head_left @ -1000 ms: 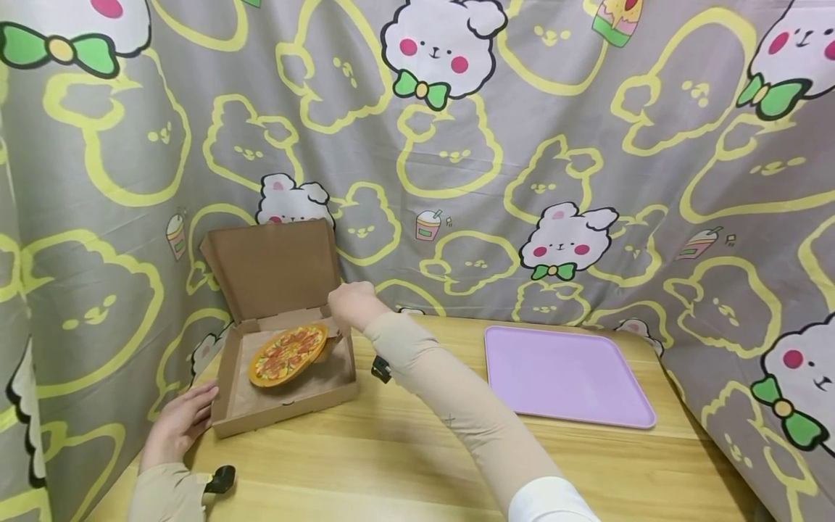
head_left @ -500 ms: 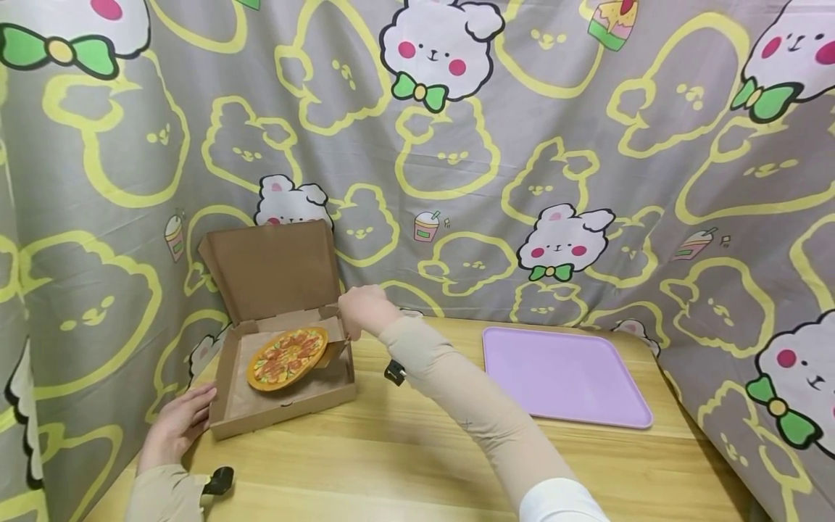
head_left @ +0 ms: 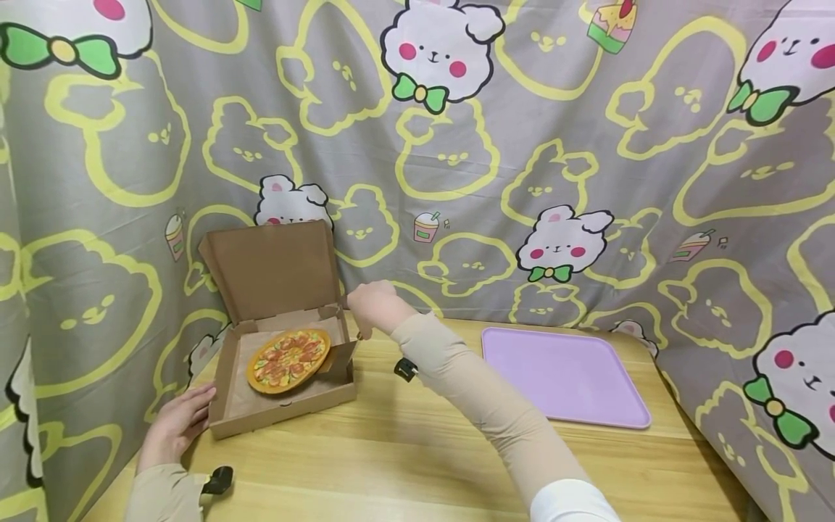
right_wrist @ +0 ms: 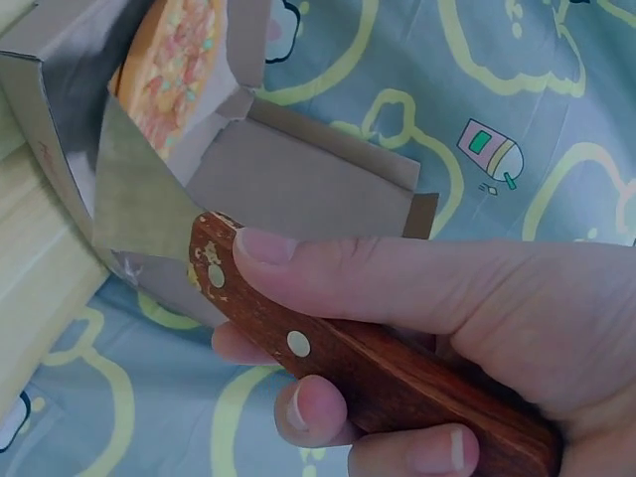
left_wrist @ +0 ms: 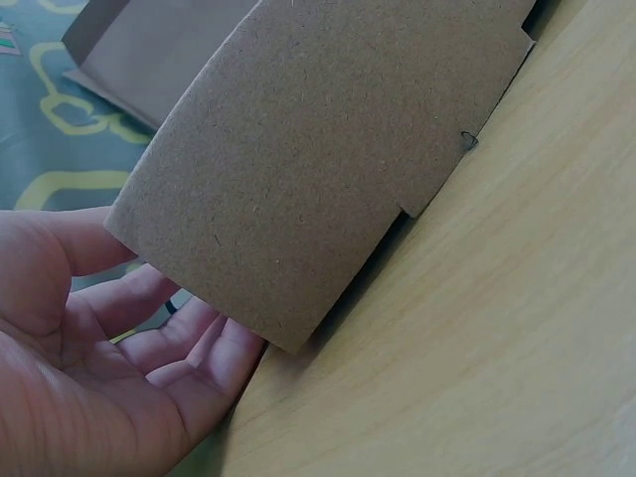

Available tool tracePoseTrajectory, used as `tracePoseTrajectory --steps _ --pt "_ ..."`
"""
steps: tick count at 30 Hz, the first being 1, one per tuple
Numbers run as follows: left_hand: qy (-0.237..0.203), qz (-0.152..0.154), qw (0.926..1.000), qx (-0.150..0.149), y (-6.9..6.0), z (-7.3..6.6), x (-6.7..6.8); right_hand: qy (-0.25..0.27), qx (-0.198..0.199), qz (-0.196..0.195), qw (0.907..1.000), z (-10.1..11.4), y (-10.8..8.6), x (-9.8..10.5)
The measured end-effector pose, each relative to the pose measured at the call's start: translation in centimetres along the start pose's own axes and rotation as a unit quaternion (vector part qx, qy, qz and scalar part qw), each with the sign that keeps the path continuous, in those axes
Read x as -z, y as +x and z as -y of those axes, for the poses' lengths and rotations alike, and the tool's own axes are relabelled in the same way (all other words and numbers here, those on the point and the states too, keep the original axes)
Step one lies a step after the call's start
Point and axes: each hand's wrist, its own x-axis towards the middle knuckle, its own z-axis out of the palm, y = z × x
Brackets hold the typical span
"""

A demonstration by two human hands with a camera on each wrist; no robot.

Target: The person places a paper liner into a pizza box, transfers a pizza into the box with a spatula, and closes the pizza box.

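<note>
My right hand [head_left: 380, 307] grips the dark wooden handle [right_wrist: 373, 373] of a spatula with a broad metal blade [right_wrist: 149, 194]. The thumb lies along the handle, the other fingers curl underneath. In the head view the blade angles down into the open cardboard pizza box [head_left: 287, 412], by the right edge of a round pizza [head_left: 289, 361]. That edge sits a little raised; whether the blade touches it, I cannot tell. My left hand [head_left: 177, 423] rests against the box's left side near the front corner, its fingers [left_wrist: 184, 338] loosely bent and partly hidden behind the cardboard [left_wrist: 288, 149].
The box lid [head_left: 274, 272] stands up at the back, near the patterned curtain [head_left: 457, 167]. A flat lilac tray [head_left: 564, 373] lies on the right of the wooden table [head_left: 365, 464]. My right forearm crosses in front of the tray's left part.
The right hand has drawn back to the right with the spatula, so more of its blade shows. The pizza's right side has tilted down flatter. The left hand stays put.
</note>
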Motion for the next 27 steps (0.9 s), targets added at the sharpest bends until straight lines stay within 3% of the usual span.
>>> tracePoseTrajectory --steps 11,27 --pt "0.011 -0.006 0.9999 0.003 -0.3 -0.1 -0.2 -0.023 0.003 -0.001 0.9997 -1.1 -1.3 -0.1" --pt "0.010 -0.005 0.9999 0.002 -0.2 0.0 -0.2 0.023 -0.019 -0.006 0.9995 -4.8 -3.4 -0.5"
